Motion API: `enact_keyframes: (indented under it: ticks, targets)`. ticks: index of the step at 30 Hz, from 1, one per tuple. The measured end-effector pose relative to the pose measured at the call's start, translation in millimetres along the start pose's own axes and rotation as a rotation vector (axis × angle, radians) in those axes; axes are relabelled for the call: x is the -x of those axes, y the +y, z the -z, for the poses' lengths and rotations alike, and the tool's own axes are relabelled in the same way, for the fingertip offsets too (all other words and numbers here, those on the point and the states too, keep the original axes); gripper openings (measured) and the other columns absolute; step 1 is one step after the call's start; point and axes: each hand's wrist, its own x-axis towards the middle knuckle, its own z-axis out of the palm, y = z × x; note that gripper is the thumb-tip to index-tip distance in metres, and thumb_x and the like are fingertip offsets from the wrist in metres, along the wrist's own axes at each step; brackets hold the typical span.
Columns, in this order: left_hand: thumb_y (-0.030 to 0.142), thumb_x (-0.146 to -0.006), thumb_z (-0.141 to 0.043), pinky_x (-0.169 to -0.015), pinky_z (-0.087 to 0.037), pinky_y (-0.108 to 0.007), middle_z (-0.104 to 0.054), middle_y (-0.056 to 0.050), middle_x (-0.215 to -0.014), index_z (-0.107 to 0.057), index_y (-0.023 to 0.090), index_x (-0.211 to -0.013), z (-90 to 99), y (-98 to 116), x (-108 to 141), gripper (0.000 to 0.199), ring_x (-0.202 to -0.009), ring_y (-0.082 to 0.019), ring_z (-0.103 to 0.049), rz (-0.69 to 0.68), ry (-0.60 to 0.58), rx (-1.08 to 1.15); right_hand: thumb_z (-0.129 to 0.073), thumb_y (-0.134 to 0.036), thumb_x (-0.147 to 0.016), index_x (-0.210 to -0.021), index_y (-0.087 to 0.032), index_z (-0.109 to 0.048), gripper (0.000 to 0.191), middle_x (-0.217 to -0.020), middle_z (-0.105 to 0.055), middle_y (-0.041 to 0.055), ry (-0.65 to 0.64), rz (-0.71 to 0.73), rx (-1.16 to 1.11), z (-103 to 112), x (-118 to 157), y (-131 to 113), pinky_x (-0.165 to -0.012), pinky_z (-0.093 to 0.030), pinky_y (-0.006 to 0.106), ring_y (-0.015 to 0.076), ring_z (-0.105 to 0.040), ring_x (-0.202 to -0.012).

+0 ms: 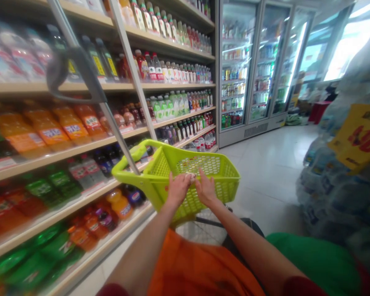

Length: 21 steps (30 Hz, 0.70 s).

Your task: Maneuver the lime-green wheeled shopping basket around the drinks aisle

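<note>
A lime-green shopping cart (231, 184) with perforated sides stands in front of me. Both of my hands are at its near rim, close together. My left hand (178, 190) has its fingers bent inward around a small whitish thing (190, 176), too blurred to name. Just to the right, my right hand (206, 190) has its fingers stretched out and apart, with the thumb side near that whitish thing. Whether either hand rests on the rim I cannot tell. The basket's lower inside is partly hidden by my hands and the near wall.
Drink shelves (172, 85) packed with bottles run along the left. A metal pole (117, 131) with a grey handle rises by the cart. Glass-door fridges (237, 74) stand at the back. Wrapped bottle packs (323, 193) with a yellow price sign (357, 137) are stacked at right.
</note>
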Motion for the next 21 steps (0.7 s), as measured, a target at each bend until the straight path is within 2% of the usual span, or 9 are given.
enact_keyframes:
  ticks: [5,11,14,17,21]
  targets:
    - [0.028,-0.088,-0.042,-0.106,-0.014,-0.059,-0.064,-0.006,-0.103,-0.055,0.026,-0.112,14.3,-29.0,9.7,0.028,-0.096,-0.021,-0.058,-0.007,0.035,-0.087,-0.037,-0.028,-0.088,-0.136,-0.019,-0.032,0.050,-0.131,-0.049,0.0121,-0.058,0.067,0.121,3.4,5.1,7.4,-0.103,-0.016,0.058,0.0252,-0.040,-0.125]
    - [0.026,-0.088,-0.038,-0.105,-0.011,-0.061,-0.063,-0.008,-0.109,-0.055,0.022,-0.115,45.6,-74.7,23.7,0.032,-0.101,-0.024,-0.056,0.074,0.133,-0.164,-0.039,-0.024,-0.087,-0.135,-0.019,-0.033,0.049,-0.131,-0.050,0.0106,-0.055,0.075,0.172,3.3,7.0,5.5,-0.104,-0.014,0.056,0.0240,-0.042,-0.123]
    - [0.025,-0.089,-0.035,-0.105,-0.010,-0.060,-0.065,-0.010,-0.105,-0.057,0.021,-0.112,60.2,-89.9,25.3,0.032,-0.098,-0.024,-0.058,0.158,0.197,-0.215,-0.041,-0.024,-0.087,-0.135,-0.019,-0.035,0.049,-0.130,-0.051,0.0106,-0.042,0.090,0.216,0.8,9.3,3.8,-0.104,-0.017,0.054,0.0247,-0.041,-0.123]
    - [0.026,-0.088,-0.035,-0.105,-0.010,-0.061,-0.066,-0.008,-0.097,-0.060,0.021,-0.104,63.1,-85.2,24.0,0.030,-0.092,-0.024,-0.059,0.182,0.164,-0.217,-0.042,-0.025,-0.086,-0.134,-0.018,-0.037,0.048,-0.129,-0.052,0.0114,-0.024,0.095,0.253,-4.4,11.2,-1.2,-0.103,-0.019,0.054,0.0268,-0.040,-0.123]
    - [0.034,-0.085,-0.042,-0.104,-0.017,-0.060,-0.064,-0.007,-0.095,-0.059,0.022,-0.104,50.4,-60.1,20.4,0.028,-0.094,-0.024,-0.058,0.129,0.101,-0.177,-0.041,-0.022,-0.086,-0.133,-0.015,-0.038,0.048,-0.130,-0.050,0.0113,-0.053,0.136,0.253,-12.5,11.2,-11.9,-0.103,-0.020,0.054,0.0266,-0.040,-0.123]
